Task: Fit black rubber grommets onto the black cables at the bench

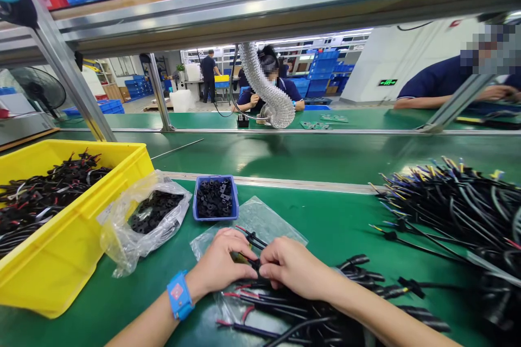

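My left hand and my right hand meet over the green bench. Thumbs and fingers of both pinch a small black part on a black cable, partly hidden by the fingertips. Just beyond them lies another black cable with a black clip and a red wire end. Below my hands, several black cables with red wire ends rest on a clear plastic bag. A blue wrist strap is round my left wrist. Ahead of my left hand stands a small blue bin of black plastic clips.
Left are a yellow crate full of cables and an open plastic bag of black parts. A large cable bundle lies right. A silver flexible duct hangs beyond the metal frame. Co-workers sit across.
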A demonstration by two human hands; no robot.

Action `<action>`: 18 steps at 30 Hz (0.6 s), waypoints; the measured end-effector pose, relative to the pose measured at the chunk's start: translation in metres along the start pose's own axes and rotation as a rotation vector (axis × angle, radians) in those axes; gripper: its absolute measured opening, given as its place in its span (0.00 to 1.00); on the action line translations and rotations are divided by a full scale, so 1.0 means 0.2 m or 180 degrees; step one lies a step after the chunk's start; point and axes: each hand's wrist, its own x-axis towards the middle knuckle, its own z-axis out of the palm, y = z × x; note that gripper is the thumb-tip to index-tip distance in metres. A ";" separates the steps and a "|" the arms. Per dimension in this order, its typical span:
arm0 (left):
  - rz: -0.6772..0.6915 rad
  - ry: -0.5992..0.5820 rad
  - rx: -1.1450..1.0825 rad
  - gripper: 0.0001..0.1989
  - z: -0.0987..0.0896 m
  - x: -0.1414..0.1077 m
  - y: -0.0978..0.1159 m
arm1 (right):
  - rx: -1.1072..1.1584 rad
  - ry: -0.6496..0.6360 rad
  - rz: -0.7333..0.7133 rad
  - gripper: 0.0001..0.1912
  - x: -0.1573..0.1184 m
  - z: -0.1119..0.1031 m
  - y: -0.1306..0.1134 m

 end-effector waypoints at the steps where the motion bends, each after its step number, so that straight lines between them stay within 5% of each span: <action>1: 0.0025 0.0031 0.0018 0.11 0.01 0.00 0.00 | 0.0045 -0.0037 -0.0006 0.11 0.00 0.00 0.01; 6: 0.0085 0.0112 0.0322 0.10 0.01 0.00 0.03 | 0.0055 -0.0107 0.0049 0.11 0.01 -0.01 0.02; 12: 0.0252 0.0867 0.1549 0.13 -0.24 0.14 0.02 | -0.1657 0.0691 0.0745 0.11 0.06 -0.12 0.03; 15: 0.0152 0.0644 0.2598 0.10 -0.34 0.23 -0.01 | -0.2088 0.0668 0.0793 0.09 0.10 -0.13 0.00; 18: 0.0116 0.0361 0.2896 0.06 -0.36 0.28 -0.03 | -0.2206 0.0577 0.0695 0.06 0.11 -0.10 -0.07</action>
